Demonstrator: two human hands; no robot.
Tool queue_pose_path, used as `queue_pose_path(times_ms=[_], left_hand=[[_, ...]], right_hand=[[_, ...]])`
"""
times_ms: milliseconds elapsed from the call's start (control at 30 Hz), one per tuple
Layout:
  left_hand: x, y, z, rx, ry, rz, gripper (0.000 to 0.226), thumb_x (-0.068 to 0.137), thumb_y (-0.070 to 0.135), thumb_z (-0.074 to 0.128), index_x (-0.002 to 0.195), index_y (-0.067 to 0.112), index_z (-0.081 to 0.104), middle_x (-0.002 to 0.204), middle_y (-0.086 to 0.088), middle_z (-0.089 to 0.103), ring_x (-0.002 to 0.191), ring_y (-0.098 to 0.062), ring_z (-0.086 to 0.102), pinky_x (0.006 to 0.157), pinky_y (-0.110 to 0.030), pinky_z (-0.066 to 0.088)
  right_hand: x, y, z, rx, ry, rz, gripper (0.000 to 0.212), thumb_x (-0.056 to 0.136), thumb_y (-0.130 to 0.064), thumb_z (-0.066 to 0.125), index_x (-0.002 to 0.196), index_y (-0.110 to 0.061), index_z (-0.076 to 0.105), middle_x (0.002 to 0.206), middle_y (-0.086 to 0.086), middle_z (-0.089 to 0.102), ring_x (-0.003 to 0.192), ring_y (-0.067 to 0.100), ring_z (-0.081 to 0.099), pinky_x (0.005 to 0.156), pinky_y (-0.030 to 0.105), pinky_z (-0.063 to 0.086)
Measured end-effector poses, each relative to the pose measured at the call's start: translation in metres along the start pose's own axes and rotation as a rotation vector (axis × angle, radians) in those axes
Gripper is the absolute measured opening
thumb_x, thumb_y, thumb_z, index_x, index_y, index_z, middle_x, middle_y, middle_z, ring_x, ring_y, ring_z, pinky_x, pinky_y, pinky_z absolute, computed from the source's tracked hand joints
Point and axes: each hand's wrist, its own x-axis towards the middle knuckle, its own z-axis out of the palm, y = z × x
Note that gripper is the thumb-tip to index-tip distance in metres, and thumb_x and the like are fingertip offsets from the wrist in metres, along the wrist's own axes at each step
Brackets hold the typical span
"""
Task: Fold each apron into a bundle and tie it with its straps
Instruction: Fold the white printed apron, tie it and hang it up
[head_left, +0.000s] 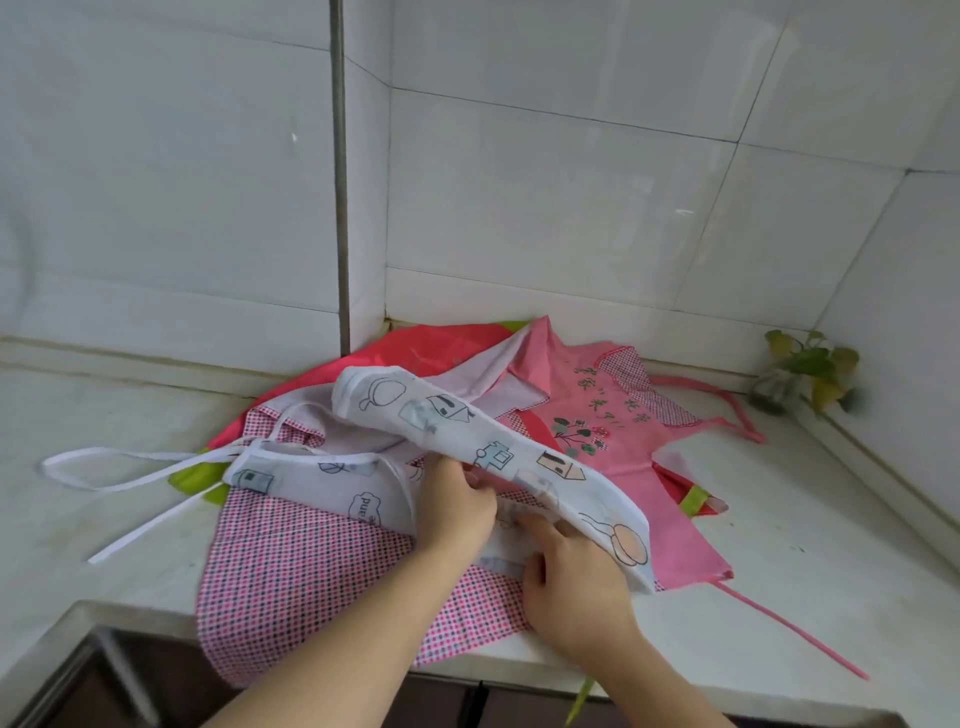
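White cotton apron printed with cartoon houses and trees (483, 441) lies partly folded into a long band on top of a heap of other aprons, in the corner of a pale marbled stone tabletop (114, 415) backed by glossy white tiled walls (545, 182). A grey metal pipe (340, 176) runs up the wall corner, and a small leafy plant (805, 369) stands at the far right against the tiles. Beneath the white apron sit a pink-and-black checked apron (291, 571), a pink apron with green embroidered flowers (613, 421) and a red apron edged in lime green (415, 348). Thin white straps (124, 486) trail left across the tabletop, and a pink strap (795, 631) runs off toward the front right edge. The left hand (452, 501) has its fingers curled, pinching the folded band from below. The right hand (576, 571) grips the white cloth near its lower end, fingers bent over the fabric.
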Motion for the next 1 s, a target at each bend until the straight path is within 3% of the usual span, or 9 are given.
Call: queue_pose_path(times_ms=[100,233,367,567,633,733,800,933,1000], left_hand=[[0.019,-0.01,-0.006,0.128,0.0,-0.042,0.002,0.083,0.01,0.068,0.085,0.01,0.066,0.091,-0.008,0.069,0.082,-0.025,0.068,0.07,-0.036,0.055],[0.034,-0.019,-0.013,0.322,-0.063,0.009,0.01,0.084,0.025,0.072,0.086,0.016,0.067,0.099,-0.007,0.068,0.08,-0.021,0.064,0.059,-0.029,0.04],[0.039,-0.019,-0.014,0.385,-0.136,0.018,0.01,0.087,0.031,0.067,0.087,0.022,0.072,0.106,-0.005,0.066,0.076,-0.021,0.068,0.063,-0.032,0.053],[0.018,-0.016,-0.011,0.445,-0.07,0.108,0.013,0.093,0.03,0.06,0.096,0.022,0.07,0.117,0.0,0.057,0.098,-0.026,0.062,0.075,-0.033,0.044],[0.014,-0.012,-0.012,0.431,-0.098,0.113,0.013,0.094,0.029,0.057,0.098,0.023,0.069,0.117,0.002,0.054,0.102,-0.025,0.062,0.075,-0.031,0.041],[0.01,-0.009,-0.017,0.409,-0.108,0.118,0.013,0.095,0.029,0.057,0.1,0.025,0.068,0.113,0.006,0.052,0.103,-0.022,0.062,0.076,-0.032,0.044],[0.007,-0.007,-0.021,0.401,-0.106,0.104,0.014,0.094,0.031,0.055,0.098,0.025,0.067,0.112,0.007,0.057,0.1,-0.021,0.062,0.078,-0.035,0.05],[0.007,-0.004,-0.027,0.191,-0.148,-0.028,0.014,0.093,0.027,0.058,0.098,0.024,0.071,0.101,0.007,0.07,0.093,-0.019,0.068,0.084,-0.039,0.058],[0.007,-0.008,-0.031,0.019,-0.124,-0.215,0.016,0.094,0.019,0.065,0.109,0.017,0.072,0.1,-0.001,0.074,0.093,-0.02,0.071,0.075,-0.028,0.058]], right_hand=[[0.0,0.004,0.004,-0.018,0.016,-0.005,0.065,0.084,-0.03,0.037,0.146,-0.041,0.05,0.102,-0.004,0.071,0.08,0.019,0.067,0.063,0.036,0.056],[0.0,0.004,0.004,-0.063,0.028,-0.041,0.06,0.086,-0.03,0.039,0.144,-0.041,0.048,0.112,-0.006,0.071,0.086,0.02,0.068,0.065,0.035,0.055],[-0.001,0.003,0.003,-0.086,0.018,-0.057,0.057,0.087,-0.03,0.036,0.142,-0.039,0.048,0.118,-0.008,0.069,0.087,0.022,0.07,0.067,0.038,0.058],[-0.009,-0.014,-0.007,-0.237,0.151,-0.201,0.034,0.077,-0.015,0.049,0.109,-0.015,0.062,0.102,0.005,0.062,0.065,0.026,0.062,0.038,0.036,0.044],[0.001,-0.016,-0.012,-0.273,0.228,-0.183,0.04,0.073,-0.011,0.061,0.113,-0.012,0.06,0.099,0.006,0.055,0.078,0.028,0.057,0.053,0.038,0.049],[0.031,-0.02,-0.023,-0.359,0.073,0.009,0.063,0.07,-0.017,0.073,0.129,-0.01,0.052,0.11,0.009,0.051,0.097,0.031,0.054,0.08,0.041,0.053],[0.048,-0.024,-0.027,-0.367,-0.079,0.053,0.049,0.082,-0.019,0.069,0.127,-0.013,0.05,0.115,0.007,0.058,0.103,0.032,0.061,0.085,0.042,0.055],[0.061,-0.037,-0.022,-0.289,0.051,-0.064,0.042,0.078,-0.009,0.064,0.118,-0.02,0.066,0.088,-0.003,0.065,0.067,0.028,0.067,0.05,0.032,0.041],[0.055,-0.046,-0.014,-0.262,0.155,-0.235,0.048,0.073,-0.019,0.06,0.119,-0.019,0.072,0.073,-0.003,0.061,0.052,0.027,0.061,0.043,0.028,0.027]])
